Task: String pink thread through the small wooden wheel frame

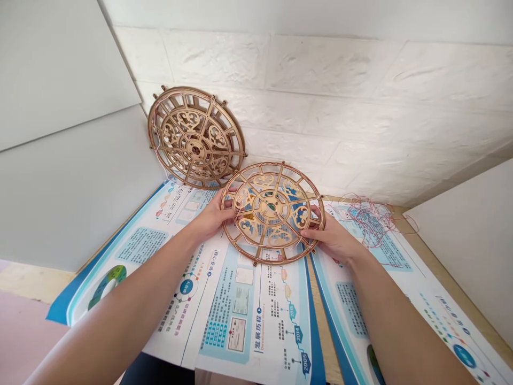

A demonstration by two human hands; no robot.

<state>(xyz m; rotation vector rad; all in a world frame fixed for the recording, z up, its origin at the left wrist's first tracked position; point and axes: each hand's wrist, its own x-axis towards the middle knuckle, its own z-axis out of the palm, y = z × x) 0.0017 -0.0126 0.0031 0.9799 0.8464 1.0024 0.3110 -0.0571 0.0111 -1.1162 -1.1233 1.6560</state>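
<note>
A round wooden fretwork wheel [272, 211] is held tilted just above the table, between both hands. My left hand [212, 216] grips its left rim with fingers curled round the edge. My right hand [331, 238] pinches the right rim, thumb on top. Thin red thread runs from the wheel's right side to a loose tangle of red thread [371, 219] lying on the table. A second, similar wooden wheel [196, 138] leans upright against the white brick wall behind, apart from both hands.
Blue-and-white printed posters [240, 305] cover the wooden table [441, 272]. A grey board [60, 176] stands at the left and another grey panel [476, 235] at the right. The white brick wall [340, 96] closes the back.
</note>
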